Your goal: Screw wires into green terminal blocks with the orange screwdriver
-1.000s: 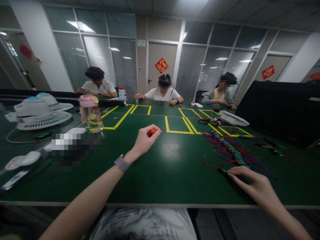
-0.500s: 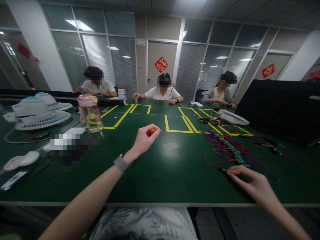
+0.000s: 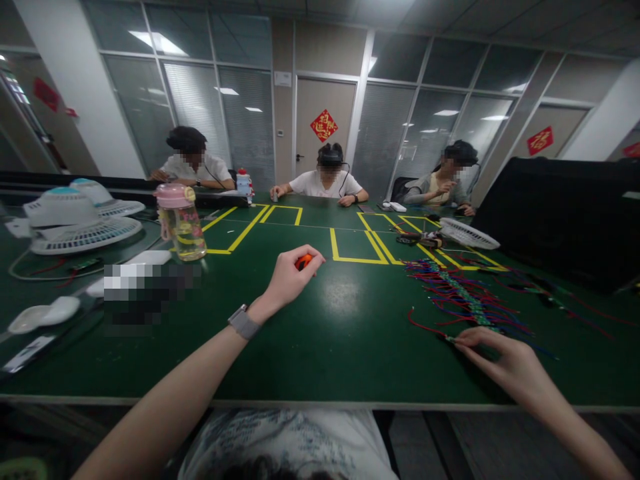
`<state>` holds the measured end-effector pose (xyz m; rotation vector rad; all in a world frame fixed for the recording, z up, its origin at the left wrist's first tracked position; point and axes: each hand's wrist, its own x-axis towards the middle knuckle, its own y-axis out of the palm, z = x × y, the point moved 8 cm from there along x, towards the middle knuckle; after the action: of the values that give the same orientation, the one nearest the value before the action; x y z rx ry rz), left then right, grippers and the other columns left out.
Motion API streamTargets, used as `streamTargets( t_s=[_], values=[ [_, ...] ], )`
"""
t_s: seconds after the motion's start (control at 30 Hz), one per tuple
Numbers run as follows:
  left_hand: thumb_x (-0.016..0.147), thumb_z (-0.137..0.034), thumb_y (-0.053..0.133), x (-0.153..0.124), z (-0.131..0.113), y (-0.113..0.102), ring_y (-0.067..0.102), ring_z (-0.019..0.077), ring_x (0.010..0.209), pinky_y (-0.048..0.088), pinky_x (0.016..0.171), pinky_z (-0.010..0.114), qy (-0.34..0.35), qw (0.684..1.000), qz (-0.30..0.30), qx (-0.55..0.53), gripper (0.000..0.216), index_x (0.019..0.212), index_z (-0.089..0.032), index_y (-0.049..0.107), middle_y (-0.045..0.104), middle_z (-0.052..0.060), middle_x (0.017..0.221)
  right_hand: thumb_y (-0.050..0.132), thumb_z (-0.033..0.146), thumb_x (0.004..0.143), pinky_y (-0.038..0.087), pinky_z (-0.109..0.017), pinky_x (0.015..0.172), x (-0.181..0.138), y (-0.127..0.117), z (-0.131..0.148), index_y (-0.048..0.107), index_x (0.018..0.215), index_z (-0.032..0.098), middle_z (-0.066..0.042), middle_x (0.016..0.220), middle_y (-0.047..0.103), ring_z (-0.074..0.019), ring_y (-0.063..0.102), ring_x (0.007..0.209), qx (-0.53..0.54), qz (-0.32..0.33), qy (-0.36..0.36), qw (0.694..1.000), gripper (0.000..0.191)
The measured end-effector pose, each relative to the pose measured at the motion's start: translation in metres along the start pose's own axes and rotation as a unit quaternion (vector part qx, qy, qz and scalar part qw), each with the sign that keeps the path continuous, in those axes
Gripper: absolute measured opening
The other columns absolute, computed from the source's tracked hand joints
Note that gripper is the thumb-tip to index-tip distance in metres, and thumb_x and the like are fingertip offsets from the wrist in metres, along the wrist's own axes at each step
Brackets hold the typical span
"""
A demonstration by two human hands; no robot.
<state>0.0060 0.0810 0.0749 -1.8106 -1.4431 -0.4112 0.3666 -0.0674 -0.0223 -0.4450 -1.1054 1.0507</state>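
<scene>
The green bench (image 3: 280,373) spanned the frame, marked with yellow tape (image 3: 361,261) around its upper middle. White fan parts (image 3: 85,237) and a pink-lidded bottle (image 3: 181,230) stood at left; small wired boards (image 3: 467,297) lay bunched in a slanting row at right.

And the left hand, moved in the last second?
No, no visible shift: the left hand stays just left of the nearest yellow tape corner.

Left hand (image 3: 291,277) curled, forearm (image 3: 195,387) stretched ahead, right hand (image 3: 513,365) nearer the body, fingers (image 3: 481,335) pinched together.
</scene>
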Motion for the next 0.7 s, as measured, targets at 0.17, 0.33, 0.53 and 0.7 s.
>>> streamTargets(
  t_s=[0.17,0.33,0.53,0.7],
  values=[
    [0.085,-0.027,0.057,0.0,-0.001,0.0,0.054,0.0112,0.058,0.04,0.062,0.024,0.001,1.0,0.003,-0.003,0.019,0.073,-0.017,0.067,0.06,-0.002,0.06,0.059,0.07,0.074,0.06,-0.035,0.063,0.002,0.001,-0.006,0.072,0.065,0.022,-0.011,0.077,0.075,-0.0275,0.072,0.069,-0.022,0.012,0.028,0.999,0.051],
    [0.085,-0.026,0.057,0.001,-0.003,0.0,0.053,0.0113,0.058,0.04,0.062,0.024,0.005,1.0,0.002,0.004,0.018,0.073,-0.016,0.067,0.06,-0.002,0.06,0.058,0.07,0.075,0.06,-0.033,0.061,0.004,0.001,-0.004,0.072,0.066,0.021,-0.011,0.076,0.075,-0.0274,0.073,0.068,-0.036,0.026,0.029,0.999,0.052],
    [0.085,-0.026,0.056,0.001,-0.002,-0.001,0.054,0.0111,0.058,0.04,0.062,0.024,0.002,1.0,0.001,0.002,0.019,0.073,-0.016,0.067,0.06,-0.002,0.061,0.056,0.065,0.08,0.06,-0.032,0.061,0.003,-0.003,0.009,0.072,0.067,0.021,-0.01,0.076,0.075,-0.0256,0.073,0.068,-0.042,0.01,-0.004,0.999,0.048],
    [0.085,-0.027,0.057,0.001,-0.001,-0.001,0.054,0.0115,0.058,0.041,0.062,0.024,0.003,1.0,0.0,0.006,0.019,0.073,-0.017,0.067,0.06,-0.002,0.06,0.057,0.064,0.08,0.061,-0.033,0.063,0.0,-0.004,0.007,0.072,0.068,0.021,-0.01,0.078,0.075,-0.0258,0.074,0.07,-0.043,-0.006,-0.018,0.999,0.047]
  ],
)
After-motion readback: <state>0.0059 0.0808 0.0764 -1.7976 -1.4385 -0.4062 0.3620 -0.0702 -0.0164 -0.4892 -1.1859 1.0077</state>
